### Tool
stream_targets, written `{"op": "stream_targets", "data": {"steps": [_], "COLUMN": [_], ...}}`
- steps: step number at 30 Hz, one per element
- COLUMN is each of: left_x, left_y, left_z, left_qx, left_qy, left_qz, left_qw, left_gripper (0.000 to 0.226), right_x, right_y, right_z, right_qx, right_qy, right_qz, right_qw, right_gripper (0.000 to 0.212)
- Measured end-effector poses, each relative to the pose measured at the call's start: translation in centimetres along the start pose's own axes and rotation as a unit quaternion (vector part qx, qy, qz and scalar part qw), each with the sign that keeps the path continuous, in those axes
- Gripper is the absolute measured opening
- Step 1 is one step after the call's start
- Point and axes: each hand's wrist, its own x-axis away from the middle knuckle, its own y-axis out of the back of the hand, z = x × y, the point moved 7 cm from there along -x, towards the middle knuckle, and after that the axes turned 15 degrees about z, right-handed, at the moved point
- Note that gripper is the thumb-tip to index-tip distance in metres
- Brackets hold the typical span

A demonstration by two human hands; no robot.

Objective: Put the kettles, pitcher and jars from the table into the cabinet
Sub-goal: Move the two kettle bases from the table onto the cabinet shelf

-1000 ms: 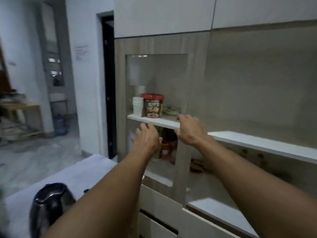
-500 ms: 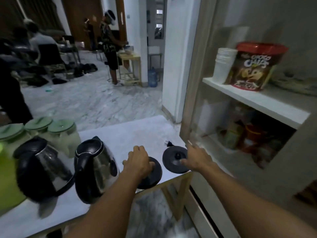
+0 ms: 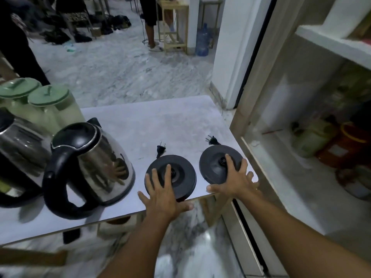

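Observation:
Two black round kettle bases lie at the near right corner of the white table [image 3: 150, 125]. My left hand [image 3: 162, 197] covers the left base [image 3: 180, 169], fingers spread on top, thumb at its near rim. My right hand [image 3: 234, 181] grips the right base [image 3: 212, 163] the same way. A steel kettle [image 3: 100, 163] with a black handle stands just left of my left hand. A second kettle [image 3: 18, 145] is further left. Behind them stand two jars with green lids [image 3: 50, 97]. The open cabinet's lower shelf [image 3: 281, 157] is at the right.
The cabinet shelf holds a pale green container [image 3: 313, 137] and an orange tub [image 3: 349, 145]; a white upper shelf [image 3: 331, 43] runs above. Each base's plug [image 3: 161, 147] lies on the table. Beyond are people's legs, a wooden stool [image 3: 174, 23] and a water bottle [image 3: 202, 41].
My hands came down from the cabinet's upper shelf to the table and settled on the two kettle bases. My view dropped from the cabinet to the table's corner.

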Motion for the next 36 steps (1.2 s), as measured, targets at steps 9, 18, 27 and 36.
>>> {"op": "stream_targets", "data": {"steps": [9, 18, 27, 36], "left_x": [1.1, 3.4, 5.1, 9.7], "left_y": [-0.4, -2.2, 2.0, 15.9], "left_z": [-1.0, -1.8, -2.1, -5.4], "left_qx": [0.054, 0.133, 0.071, 0.013], "left_qy": [0.065, 0.13, 0.092, -0.102], "left_qz": [-0.066, -0.088, -0.095, -0.115], "left_qw": [0.994, 0.979, 0.989, 0.988], "left_gripper": [0.13, 0.121, 0.114, 0.114], "right_x": [0.0, 1.3, 3.6, 14.3], "right_y": [-1.5, -2.0, -0.9, 7.7], "right_z": [-0.8, -1.2, -0.5, 3.1], "right_qx": [0.002, -0.01, -0.031, -0.155], "right_qy": [0.034, 0.101, 0.064, -0.011], "right_qz": [-0.089, -0.104, -0.119, -0.263], "right_qw": [0.995, 0.989, 0.99, 0.952], "right_gripper": [0.109, 0.1, 0.103, 0.107]}}
